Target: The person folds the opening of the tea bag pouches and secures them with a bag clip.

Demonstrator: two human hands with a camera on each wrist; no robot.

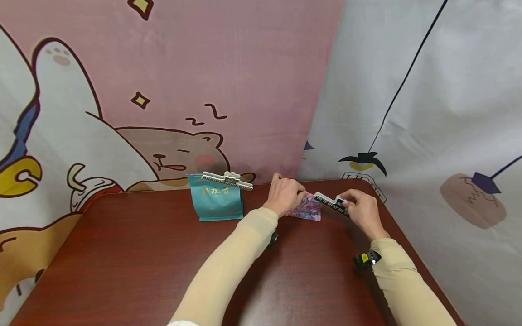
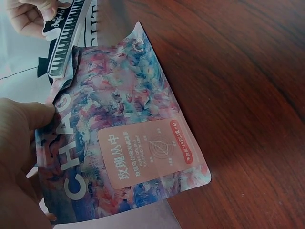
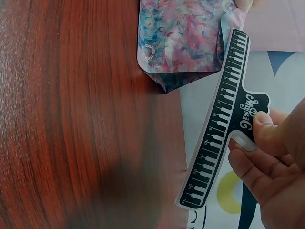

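My left hand [image 1: 284,195] pinches the top edge of a pink and blue tea bag [image 2: 119,95] that stands on the table. Between thumb and fingers of my right hand [image 1: 362,212] is a black and white clip [image 3: 217,124] with a piano-key pattern and the word "Music". In the right wrist view, the clip's upper end overlaps the top corner of the tea bag. Left of my left hand stands a teal pouch [image 1: 216,201], and a white clip [image 1: 227,179] with piano keys sits across its top.
The dark red wooden table [image 1: 142,253] reaches back to a cartoon-printed cloth wall [image 1: 261,90]. A pale printed cloth [image 1: 428,113] hangs along the right side, close to the table's edge. Both forearms wear pale sleeves.
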